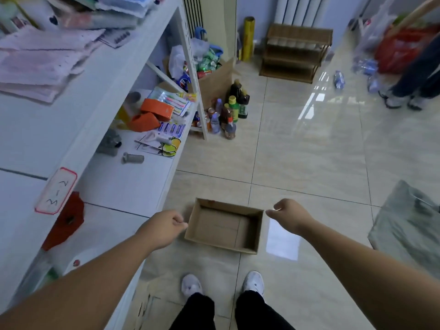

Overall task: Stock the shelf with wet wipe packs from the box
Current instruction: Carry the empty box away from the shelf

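Observation:
An empty brown cardboard box (pixel 225 226) lies open-topped on the tiled floor in front of my feet. My left hand (pixel 164 228) hovers at the box's left edge with its fingers curled in and nothing in them. At the box's far right corner my right hand (pixel 289 214) is also curled and holds nothing. Whether either hand touches the cardboard I cannot tell. Pink and pale wet wipe packs (pixel 45 60) lie stacked on the upper board of the white shelf (pixel 114 75) at the left.
The shelf's lower board holds orange cartons (pixel 156 110), toothbrush packs and small items. Bottles (pixel 229 110) and a full cardboard box (pixel 214 79) stand on the floor by the shelf end. A grey bag (pixel 409 225) lies at the right. Another person's feet (pixel 402 100) are at the far right.

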The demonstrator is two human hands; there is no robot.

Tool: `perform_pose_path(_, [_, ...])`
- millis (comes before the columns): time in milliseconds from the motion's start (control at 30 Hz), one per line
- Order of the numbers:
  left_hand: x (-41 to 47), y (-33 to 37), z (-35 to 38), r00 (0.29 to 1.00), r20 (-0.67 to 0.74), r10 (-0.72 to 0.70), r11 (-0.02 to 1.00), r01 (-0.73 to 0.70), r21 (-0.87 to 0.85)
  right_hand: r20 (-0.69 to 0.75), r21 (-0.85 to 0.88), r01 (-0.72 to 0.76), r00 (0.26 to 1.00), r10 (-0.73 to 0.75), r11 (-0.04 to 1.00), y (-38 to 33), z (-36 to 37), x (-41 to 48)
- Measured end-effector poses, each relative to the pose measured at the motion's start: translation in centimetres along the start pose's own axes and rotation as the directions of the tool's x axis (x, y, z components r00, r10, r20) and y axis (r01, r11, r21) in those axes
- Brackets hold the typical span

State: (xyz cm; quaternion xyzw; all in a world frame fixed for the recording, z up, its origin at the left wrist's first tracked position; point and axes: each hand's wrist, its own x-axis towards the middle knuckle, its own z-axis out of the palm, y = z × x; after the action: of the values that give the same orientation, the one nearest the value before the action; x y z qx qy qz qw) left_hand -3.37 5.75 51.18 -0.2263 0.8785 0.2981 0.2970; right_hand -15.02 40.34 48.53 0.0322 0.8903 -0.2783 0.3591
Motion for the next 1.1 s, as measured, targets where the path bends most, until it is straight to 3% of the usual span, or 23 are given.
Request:
perform_pose_path(367, [14.1, -6.3, 6.9, 0.981, 0.191, -0.034, 0.996, 0.017, 0.091, -0.024, 0.022, -0.27, 0.963, 0.27, 0.963, 7.4, 10.7, 8.1])
perform_pose_path(633, [28.1, -14.5, 15.9, 0.951, 0.295, -0.092, 0.992, 0.062, 0.112, -0.049, 0.025, -0.37, 0.927, 0.371, 0.929, 14.7, 22.5, 19.1])
perform_pose_path(767, [33.9, -17.6, 20.8, 0.96, 0.243, -0.136, 0.991, 0.133, 0.028, 0.009, 0.078, -0.454, 0.891, 0.455, 0.888, 18.7, 27.5, 24.2])
perform_pose_path(967, [40.9, -21.3, 26.7, 0.965, 0.091, -0.247, 0.963, 0.255, -0.083, 0.014, 0.017, -0.499, 0.867, 0.499, 0.866, 23.8, 31.9, 29.8])
perform_pose_path(1100, [44.0, -25.6, 30.3, 0.959, 0.071, -0.274, 0.947, 0.282, -0.151, 0.043, -0.008, -0.467, 0.883, 0.467, 0.884, 25.9, 34.1, 31.5])
